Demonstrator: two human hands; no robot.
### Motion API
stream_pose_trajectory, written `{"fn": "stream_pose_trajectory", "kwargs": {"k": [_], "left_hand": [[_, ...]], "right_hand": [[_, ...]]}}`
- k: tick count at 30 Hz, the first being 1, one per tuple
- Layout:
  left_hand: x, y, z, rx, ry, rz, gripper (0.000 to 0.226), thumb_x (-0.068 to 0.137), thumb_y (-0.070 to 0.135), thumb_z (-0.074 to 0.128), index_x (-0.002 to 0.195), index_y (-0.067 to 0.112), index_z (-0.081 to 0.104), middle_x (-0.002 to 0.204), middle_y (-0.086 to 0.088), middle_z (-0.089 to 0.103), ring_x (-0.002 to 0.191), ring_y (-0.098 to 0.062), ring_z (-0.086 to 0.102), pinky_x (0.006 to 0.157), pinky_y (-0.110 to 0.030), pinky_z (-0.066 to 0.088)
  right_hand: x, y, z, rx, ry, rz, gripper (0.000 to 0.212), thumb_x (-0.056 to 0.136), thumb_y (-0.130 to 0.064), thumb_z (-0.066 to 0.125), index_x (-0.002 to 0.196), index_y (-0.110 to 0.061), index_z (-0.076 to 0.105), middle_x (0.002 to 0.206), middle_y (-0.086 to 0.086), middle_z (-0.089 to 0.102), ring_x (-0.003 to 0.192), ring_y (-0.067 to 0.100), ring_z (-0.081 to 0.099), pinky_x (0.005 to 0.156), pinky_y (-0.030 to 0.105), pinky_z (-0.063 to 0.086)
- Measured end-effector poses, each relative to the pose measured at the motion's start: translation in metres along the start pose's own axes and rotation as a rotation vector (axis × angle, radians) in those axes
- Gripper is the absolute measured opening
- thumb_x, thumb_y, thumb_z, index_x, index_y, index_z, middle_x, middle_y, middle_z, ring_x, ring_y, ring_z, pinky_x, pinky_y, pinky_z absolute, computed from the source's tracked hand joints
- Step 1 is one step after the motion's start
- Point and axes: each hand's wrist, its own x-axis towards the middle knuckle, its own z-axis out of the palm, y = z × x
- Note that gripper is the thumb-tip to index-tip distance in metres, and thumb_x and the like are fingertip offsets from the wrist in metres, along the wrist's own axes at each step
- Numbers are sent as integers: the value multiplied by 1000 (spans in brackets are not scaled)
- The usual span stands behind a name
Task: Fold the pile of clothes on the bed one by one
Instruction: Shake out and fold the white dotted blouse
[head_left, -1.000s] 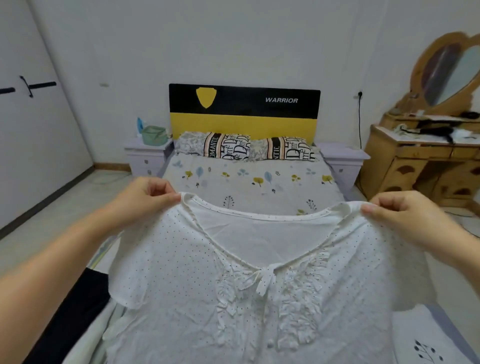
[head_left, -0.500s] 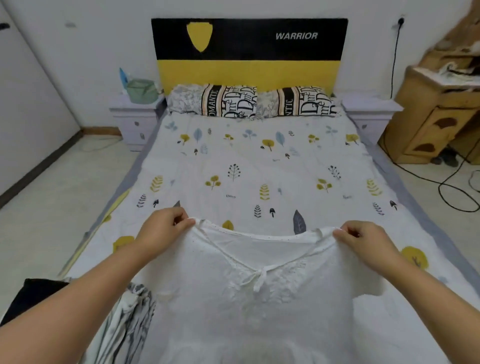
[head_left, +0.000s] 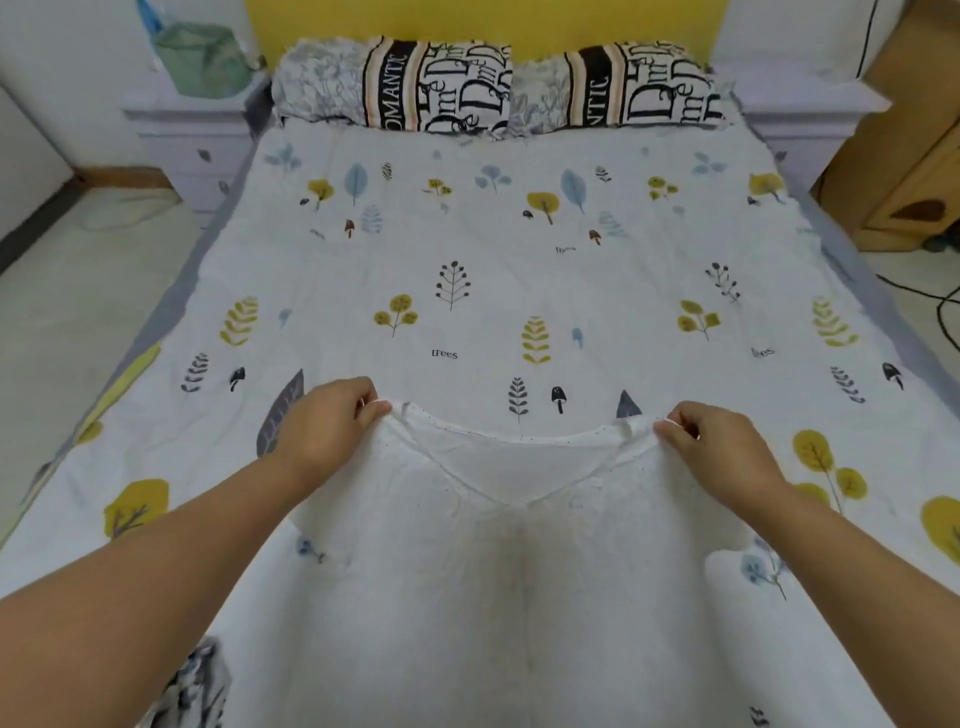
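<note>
Right, both hands are gripping the white blouse (head_left: 519, 571) at its shoulders. Left hand (head_left: 324, 423) is pinching the left shoulder seam between thumb and curled fingers; right hand (head_left: 719, 444) is doing the same on the right shoulder. Neckline is facing up, V-shaped, stretched flat between the two hands. Blouse is lying spread on the bed (head_left: 493, 270), collar end pointing toward the pillows (head_left: 493, 85), body running down toward the near edge of the frame (hem is out of view, can't say how it's sitting). Fabric is showing tiny dark dots near the collar.

Sheet under it is carrying a leaf, tree and mushroom print. Two pillows are sitting side by side against the yellow headboard (head_left: 483, 21). Striped garment (head_left: 192, 686) is lying bunched at the lower left, just beside the left forearm, partly cut off by the frame. Nightstand (head_left: 192, 119) on the left is holding a green bag (head_left: 205, 60). Wooden cabinet (head_left: 914, 171) is standing at the right, cable (head_left: 935, 301) trailing on the floor near it.
</note>
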Motion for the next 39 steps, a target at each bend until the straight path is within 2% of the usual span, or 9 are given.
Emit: {"fn": "stream_pose_trajectory", "kwargs": {"k": [12,16,19,22,25,29,34,37,39], "left_hand": [[69,-48,124,233,-50,67,29,94,34,49,77,11,56,70,0,50,65,-19,50,49,-26,27],[64,-46,149,198,18,-65,33,94,27,52,117,4,56,111,-18,58,102,-36,52,79,-42,39],[39,-28,164,76,165,-22,46,95,27,47,133,1,45,138,-22,44,127,-39,40,100,-51,30],[2,-6,186,127,-39,154,64,94,48,20,147,13,25,155,-12,15,144,-32,12,114,-53,7],[-18,-10,211,310,-297,221,68,83,65,-9,142,31,-16,152,2,-22,138,-21,-26,109,-46,-20],[-15,-21,226,356,-352,186,68,74,68,-23,134,37,-29,147,6,-33,133,-17,-35,108,-44,-22],[-16,-11,215,358,-380,177,69,86,62,-5,146,29,-12,155,1,-18,142,-20,-20,111,-49,-15],[-13,13,198,213,-241,164,54,97,41,30,144,14,30,155,-11,20,143,-29,15,113,-53,6],[-8,36,196,110,-115,262,39,92,22,52,128,6,51,138,-17,46,127,-34,42,103,-51,31]], "right_hand": [[104,54,110,-250,-32,-30,35,95,-24,52,67,-4,55,69,2,54,56,21,49,52,32,36],[106,58,137,-167,69,7,20,95,-15,47,93,3,56,103,17,55,94,33,51,76,39,43],[78,52,155,-154,213,-99,37,92,-13,51,126,3,48,135,26,40,129,38,35,104,46,34],[34,45,183,-265,132,-233,56,93,-23,50,142,-2,32,150,24,23,142,37,16,115,49,17],[15,50,205,-383,-134,-163,68,92,-51,12,148,-17,-3,156,8,-10,140,20,-21,115,41,-8],[23,59,214,-422,-192,-129,73,79,-60,-10,142,-24,-19,154,1,-21,136,15,-28,113,40,-15],[22,55,199,-294,-207,-165,63,96,-48,23,150,-19,7,158,6,-3,145,21,-8,115,40,-6],[15,63,171,-136,118,-179,43,93,-13,52,134,-5,47,142,21,41,133,36,35,111,49,24],[14,78,152,-116,259,-65,42,88,-2,53,130,-3,52,135,22,47,127,38,40,106,48,29]]}}
